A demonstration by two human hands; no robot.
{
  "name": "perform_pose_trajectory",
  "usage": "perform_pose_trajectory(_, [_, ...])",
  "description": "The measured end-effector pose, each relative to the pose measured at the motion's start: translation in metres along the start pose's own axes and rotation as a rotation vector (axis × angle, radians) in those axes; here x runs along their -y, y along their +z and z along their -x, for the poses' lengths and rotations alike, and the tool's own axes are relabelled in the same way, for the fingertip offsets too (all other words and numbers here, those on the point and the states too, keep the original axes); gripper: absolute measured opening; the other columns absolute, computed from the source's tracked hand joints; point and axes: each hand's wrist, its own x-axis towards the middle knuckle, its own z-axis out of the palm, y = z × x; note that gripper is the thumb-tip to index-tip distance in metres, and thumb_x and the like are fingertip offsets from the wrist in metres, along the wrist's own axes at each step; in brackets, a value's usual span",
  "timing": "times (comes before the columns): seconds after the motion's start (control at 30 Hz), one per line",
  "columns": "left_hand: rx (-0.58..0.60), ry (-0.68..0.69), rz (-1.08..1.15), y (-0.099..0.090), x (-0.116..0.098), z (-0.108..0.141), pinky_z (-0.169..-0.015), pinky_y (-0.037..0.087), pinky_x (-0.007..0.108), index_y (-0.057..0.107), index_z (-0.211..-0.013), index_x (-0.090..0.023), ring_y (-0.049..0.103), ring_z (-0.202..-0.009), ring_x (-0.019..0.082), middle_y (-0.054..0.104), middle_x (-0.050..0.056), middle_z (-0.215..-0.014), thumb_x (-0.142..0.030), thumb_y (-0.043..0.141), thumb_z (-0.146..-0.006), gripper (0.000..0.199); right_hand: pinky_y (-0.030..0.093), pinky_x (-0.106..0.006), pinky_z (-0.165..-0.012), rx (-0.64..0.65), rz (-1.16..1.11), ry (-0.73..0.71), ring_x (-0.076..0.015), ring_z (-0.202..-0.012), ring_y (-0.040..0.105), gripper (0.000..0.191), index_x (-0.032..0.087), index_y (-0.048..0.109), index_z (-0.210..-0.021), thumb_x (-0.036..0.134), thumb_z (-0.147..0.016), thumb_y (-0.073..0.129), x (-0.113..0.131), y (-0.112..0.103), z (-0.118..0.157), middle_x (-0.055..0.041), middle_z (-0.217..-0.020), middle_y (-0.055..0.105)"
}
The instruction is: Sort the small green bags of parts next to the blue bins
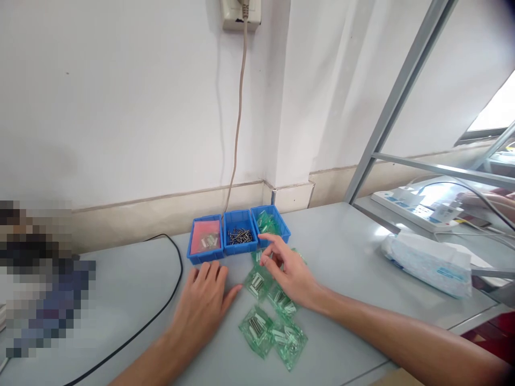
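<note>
My left hand (pixel 204 295) lies palm down on the grey table, fingers apart, just in front of a blue bin (pixel 205 259). That bin holds a pink sheet (pixel 200 236) and a clear bag (pixel 209 241) of small light pieces. My right hand (pixel 293 273) hovers over several green plastic bags (pixel 256 328), its index finger stretched out and its thumb apart, with nothing visible in it. The bags contain screws and pale strips; some are partly hidden under this hand. The middle blue bin (pixel 238 219) holds many loose screws (pixel 240 236). More green bags (pixel 267 221) fill the right bin (pixel 284 231).
A black cable (pixel 161 308) curves across the table at left. Behind the bins, a beige cord (pixel 240 107) hangs from a wall socket (pixel 231 19). At right stand a metal frame (pixel 398 86), a tissue pack (pixel 428 262) and a power strip (pixel 406 212). A blurred-out person sits at far left.
</note>
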Motion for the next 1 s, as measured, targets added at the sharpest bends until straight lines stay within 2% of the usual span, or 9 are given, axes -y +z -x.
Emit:
perform_pose_trajectory(0.13, [0.074, -0.083, -0.098, 0.006, 0.004, 0.004, -0.069, 0.046, 0.038, 0.063, -0.096, -0.018, 0.061, -0.087, 0.030, 0.063, 0.009, -0.093, -0.052, 0.049, -0.111, 0.039, 0.048, -0.030, -0.068, 0.030, 0.020, 0.009, -0.0153, -0.067, 0.057, 0.037, 0.029, 0.052, -0.144, 0.030, -0.107, 0.054, -0.002, 0.000, -0.001, 0.0007, -0.094, 0.069])
perform_pose_trajectory(0.23, [0.074, -0.051, -0.047, 0.011, 0.006, 0.005, -0.062, 0.045, 0.035, 0.062, -0.095, -0.019, 0.063, -0.085, 0.028, 0.064, 0.008, -0.093, -0.051, 0.047, -0.113, 0.040, 0.048, -0.031, -0.070, 0.035, 0.054, 0.002, -0.0163, -0.069, 0.059, 0.031, 0.029, 0.057, -0.139, 0.031, -0.108, 0.053, -0.003, 0.001, -0.001, 0.0005, -0.092, 0.070])
perform_pose_trajectory(0.47, [0.053, 0.171, 0.228, 0.017, 0.006, 0.003, -0.079, 0.054, 0.038, 0.065, -0.107, -0.020, 0.065, -0.090, 0.025, 0.068, 0.006, -0.098, -0.026, 0.042, -0.116, 0.025, 0.047, -0.030, -0.068, 0.066, 0.094, 0.005, -0.0177, -0.073, 0.064, 0.025, 0.028, 0.063, -0.131, 0.031, -0.108, 0.053, 0.001, 0.001, 0.000, 0.0002, -0.092, 0.071])
perform_pose_trajectory(0.57, [0.063, 0.229, 0.350, 0.015, 0.005, 0.001, -0.084, 0.057, 0.037, 0.065, -0.108, -0.020, 0.067, -0.093, 0.023, 0.070, 0.006, -0.100, -0.023, 0.043, -0.116, 0.023, 0.047, -0.029, -0.068, 0.070, 0.104, 0.006, -0.0183, -0.075, 0.065, 0.022, 0.027, 0.065, -0.126, 0.032, -0.108, 0.053, 0.002, 0.001, 0.000, -0.0001, -0.090, 0.072])
perform_pose_trajectory(0.67, [0.061, 0.233, 0.431, 0.011, 0.006, -0.002, -0.088, 0.060, 0.036, 0.066, -0.110, -0.019, 0.070, -0.099, 0.023, 0.073, 0.007, -0.105, -0.025, 0.043, -0.116, 0.025, 0.048, -0.029, -0.069, 0.075, 0.108, -0.020, -0.0190, -0.077, 0.067, 0.020, 0.025, 0.069, -0.118, 0.031, -0.108, 0.053, 0.002, 0.001, 0.000, -0.0004, -0.087, 0.073])
perform_pose_trajectory(0.73, [0.044, 0.230, 0.464, 0.012, 0.007, -0.002, -0.096, 0.061, 0.038, 0.069, -0.118, -0.019, 0.071, -0.111, 0.024, 0.075, 0.009, -0.116, -0.025, 0.043, -0.116, 0.027, 0.048, -0.029, -0.070, 0.077, 0.127, -0.038, -0.0189, -0.076, 0.066, 0.019, 0.024, 0.070, -0.113, 0.031, -0.109, 0.053, 0.002, 0.001, 0.000, -0.0002, -0.085, 0.072])
perform_pose_trajectory(0.83, [0.026, 0.227, 0.459, 0.016, 0.010, -0.001, -0.113, 0.056, 0.049, 0.071, -0.133, -0.023, 0.065, -0.132, 0.028, 0.077, 0.009, -0.130, -0.025, 0.047, -0.114, 0.031, 0.046, -0.029, -0.067, 0.083, 0.166, -0.046, -0.0182, -0.072, 0.064, 0.018, 0.025, 0.071, -0.109, 0.031, -0.109, 0.053, 0.002, 0.001, 0.001, 0.0006, -0.082, 0.072])
perform_pose_trajectory(0.9, [0.042, 0.195, 0.443, 0.019, 0.013, 0.000, -0.114, 0.055, 0.055, 0.072, -0.137, -0.028, 0.064, -0.135, 0.030, 0.075, 0.008, -0.136, -0.028, 0.052, -0.113, 0.031, 0.045, -0.029, -0.066, 0.089, 0.182, -0.053, -0.0180, -0.071, 0.063, 0.018, 0.025, 0.070, -0.109, 0.030, -0.109, 0.053, 0.002, 0.001, 0.001, 0.0009, -0.082, 0.072])
perform_pose_trajectory(1.0, [0.071, 0.124, 0.469, 0.022, 0.015, 0.001, -0.109, 0.059, 0.054, 0.071, -0.140, -0.031, 0.066, -0.132, 0.032, 0.069, 0.009, -0.145, -0.034, 0.061, -0.109, 0.033, 0.045, -0.028, -0.068, 0.092, 0.193, -0.073, -0.0175, -0.072, 0.063, 0.017, 0.026, 0.070, -0.106, 0.028, -0.108, 0.053, 0.002, 0.001, 0.001, 0.0013, -0.084, 0.072])
